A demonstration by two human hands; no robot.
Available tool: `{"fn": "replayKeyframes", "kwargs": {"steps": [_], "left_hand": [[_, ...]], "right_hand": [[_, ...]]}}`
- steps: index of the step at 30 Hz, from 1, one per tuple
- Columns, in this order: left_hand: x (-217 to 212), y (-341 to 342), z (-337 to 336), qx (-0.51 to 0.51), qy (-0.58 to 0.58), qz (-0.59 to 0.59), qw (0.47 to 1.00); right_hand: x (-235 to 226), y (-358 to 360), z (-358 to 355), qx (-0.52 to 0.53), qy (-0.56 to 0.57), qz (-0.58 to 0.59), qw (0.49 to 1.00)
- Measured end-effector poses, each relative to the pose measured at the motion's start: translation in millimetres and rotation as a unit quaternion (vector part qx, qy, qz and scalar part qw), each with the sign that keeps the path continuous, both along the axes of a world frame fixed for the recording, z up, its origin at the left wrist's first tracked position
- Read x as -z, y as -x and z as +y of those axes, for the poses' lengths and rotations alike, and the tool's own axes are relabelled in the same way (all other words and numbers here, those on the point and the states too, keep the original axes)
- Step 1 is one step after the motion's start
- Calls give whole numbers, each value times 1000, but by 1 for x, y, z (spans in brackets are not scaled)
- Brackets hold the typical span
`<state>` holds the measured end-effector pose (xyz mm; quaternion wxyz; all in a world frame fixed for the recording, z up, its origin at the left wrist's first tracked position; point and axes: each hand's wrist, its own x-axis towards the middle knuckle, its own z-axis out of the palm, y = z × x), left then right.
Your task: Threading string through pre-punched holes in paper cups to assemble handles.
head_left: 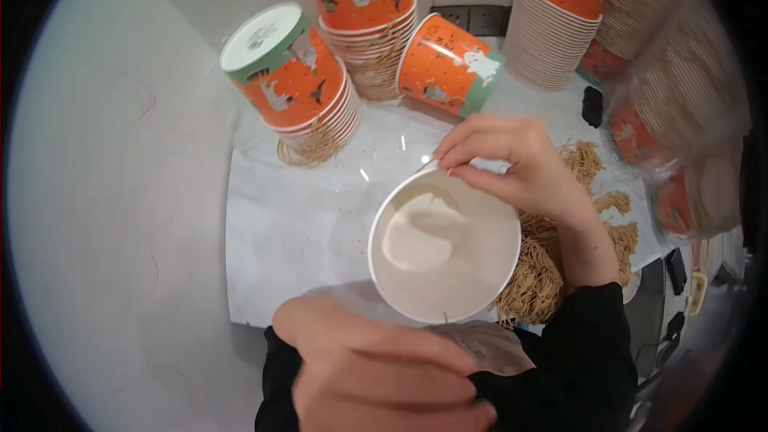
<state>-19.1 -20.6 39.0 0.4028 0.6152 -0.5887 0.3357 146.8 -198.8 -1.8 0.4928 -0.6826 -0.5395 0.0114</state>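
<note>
A white-lined paper bucket (pixel 488 268) stands in front of me, its mouth facing up toward me. At its far rim my right hand (pixel 504 156) is closed in a pinch, with a short bit of tan cord at the fingertips. Another cord end (pixel 446 318) pokes out at the near rim. My left hand (pixel 384 368) is in front of the near rim, slightly blurred, its fingers stretched to the right and its thumb hidden. Bundles of tan cord (pixel 532 280) lie right of the bucket, partly behind my right forearm.
Upside-down stacks of orange and green patterned buckets stand at the far left (pixel 296 72), far middle (pixel 364 0) and far right (pixel 560 24). One patterned bucket (pixel 448 64) leans between them. Plastic-wrapped bucket stacks (pixel 672 104) line the right. A black object (pixel 592 106) lies nearby.
</note>
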Motion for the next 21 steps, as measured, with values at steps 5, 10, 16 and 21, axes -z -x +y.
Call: {"fn": "replayKeyframes", "kwargs": {"steps": [5,10,16,21], "left_hand": [[23,-59,2,-391,3,296,872],[38,-78,26,-341,-79,443,825],[42,-86,39,-373,-67,443,813],[49,-95,32,-386,6,356,851]], "right_hand": [[8,-3,-4,-9,18,-53,998],[4,-4,-4,15,33,-66,997],[9,-9,5,21,34,8,999],[7,-5,8,86,-4,71,994]]}}
